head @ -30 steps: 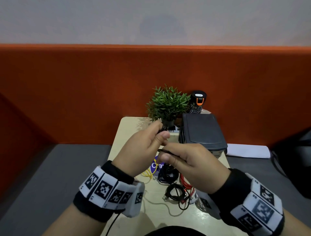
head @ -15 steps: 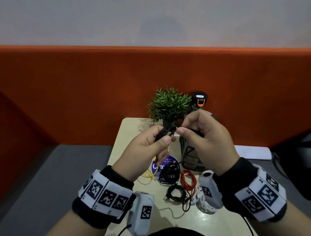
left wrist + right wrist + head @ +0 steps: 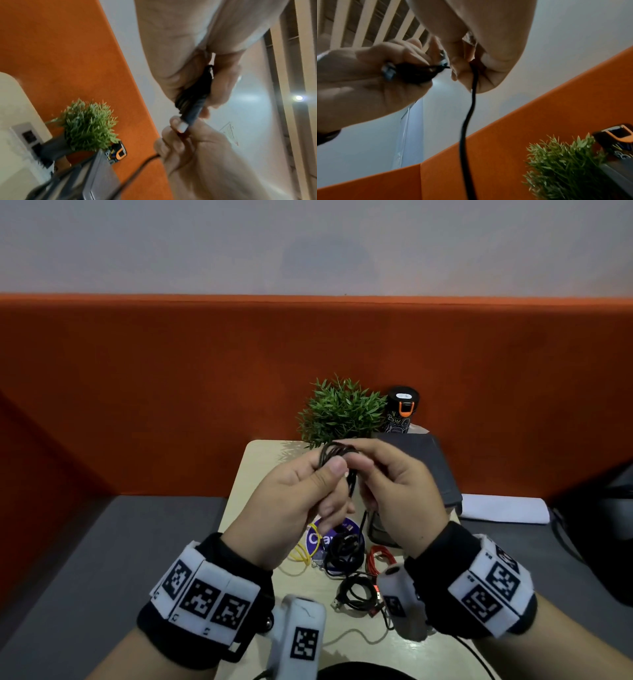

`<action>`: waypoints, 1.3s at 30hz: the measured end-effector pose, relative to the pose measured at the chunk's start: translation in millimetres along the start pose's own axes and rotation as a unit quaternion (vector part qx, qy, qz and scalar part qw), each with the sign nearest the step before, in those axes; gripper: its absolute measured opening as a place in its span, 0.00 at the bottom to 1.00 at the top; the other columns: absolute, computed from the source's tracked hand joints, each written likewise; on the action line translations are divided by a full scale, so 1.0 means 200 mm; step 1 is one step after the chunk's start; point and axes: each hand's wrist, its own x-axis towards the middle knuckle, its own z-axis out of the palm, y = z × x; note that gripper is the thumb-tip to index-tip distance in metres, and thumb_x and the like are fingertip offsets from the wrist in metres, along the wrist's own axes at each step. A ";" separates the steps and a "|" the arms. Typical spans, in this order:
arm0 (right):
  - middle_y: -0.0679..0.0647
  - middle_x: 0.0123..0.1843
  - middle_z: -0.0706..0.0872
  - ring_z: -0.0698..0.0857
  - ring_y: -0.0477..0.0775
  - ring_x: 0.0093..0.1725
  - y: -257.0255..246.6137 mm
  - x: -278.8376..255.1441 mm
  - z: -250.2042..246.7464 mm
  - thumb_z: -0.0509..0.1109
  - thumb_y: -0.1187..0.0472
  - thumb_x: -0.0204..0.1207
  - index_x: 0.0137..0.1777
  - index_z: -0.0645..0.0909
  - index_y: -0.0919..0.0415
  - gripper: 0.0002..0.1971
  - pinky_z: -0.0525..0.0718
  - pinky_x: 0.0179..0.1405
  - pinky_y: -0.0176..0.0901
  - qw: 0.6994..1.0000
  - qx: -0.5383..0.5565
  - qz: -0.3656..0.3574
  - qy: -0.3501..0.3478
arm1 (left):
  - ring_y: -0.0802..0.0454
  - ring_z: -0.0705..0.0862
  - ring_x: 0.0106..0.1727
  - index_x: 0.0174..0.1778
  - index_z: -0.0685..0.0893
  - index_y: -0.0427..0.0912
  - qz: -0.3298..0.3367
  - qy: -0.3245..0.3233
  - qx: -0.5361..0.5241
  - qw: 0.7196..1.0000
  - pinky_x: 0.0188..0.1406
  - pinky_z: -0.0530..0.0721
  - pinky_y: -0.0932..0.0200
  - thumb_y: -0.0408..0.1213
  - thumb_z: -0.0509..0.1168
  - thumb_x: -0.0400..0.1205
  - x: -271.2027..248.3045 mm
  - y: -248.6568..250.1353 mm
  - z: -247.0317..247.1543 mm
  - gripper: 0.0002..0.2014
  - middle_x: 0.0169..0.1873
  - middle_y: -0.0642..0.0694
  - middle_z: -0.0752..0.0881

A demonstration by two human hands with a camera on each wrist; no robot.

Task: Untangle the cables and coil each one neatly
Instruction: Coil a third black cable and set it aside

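Observation:
I hold a thin black cable above the table as a small bundle of loops. My left hand pinches the bundle between thumb and fingers. My right hand meets it from the right and pinches the free strand at the top of the loops. That free strand hangs down from my right hand toward the table. In the left wrist view the coil sits in my left fingers, and a light-coloured plug shows at my right fingers.
Coiled yellow, black, red and a second black cable lie on the small beige table. A potted plant, a black bottle and a dark case stand at the back.
My right hand rose from below the left hand, carried the strand up beside the coil, and now closes in on its top. The left hand has stayed nearly still.

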 end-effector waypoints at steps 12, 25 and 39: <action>0.41 0.19 0.74 0.71 0.42 0.22 0.06 -0.14 0.07 0.58 0.55 0.85 0.43 0.72 0.31 0.14 0.66 0.26 0.32 0.951 -0.163 0.094 -0.247 | 0.47 0.88 0.44 0.66 0.73 0.38 0.090 0.096 0.020 0.991 0.54 0.81 0.60 0.40 0.51 0.84 0.04 -0.01 -0.09 0.18 0.40 0.44 0.89; 0.44 0.32 0.86 0.83 0.42 0.34 -0.07 -0.04 -0.07 0.71 0.53 0.76 0.38 0.82 0.45 0.06 0.79 0.34 0.35 0.946 -0.277 -0.031 -0.167 | 0.55 0.83 0.38 0.61 0.79 0.44 0.014 0.050 0.215 0.975 0.44 0.81 0.60 0.42 0.56 0.83 0.03 -0.09 -0.10 0.13 0.33 0.55 0.84; 0.50 0.34 0.84 0.79 0.44 0.34 -0.02 0.08 -0.07 0.64 0.60 0.81 0.50 0.88 0.44 0.12 0.78 0.35 0.36 0.997 -0.052 -0.041 -0.035 | 0.54 0.68 0.18 0.50 0.80 0.34 0.054 -0.034 -0.040 0.997 0.38 0.79 0.60 0.41 0.53 0.83 0.02 -0.02 -0.02 0.15 0.19 0.54 0.69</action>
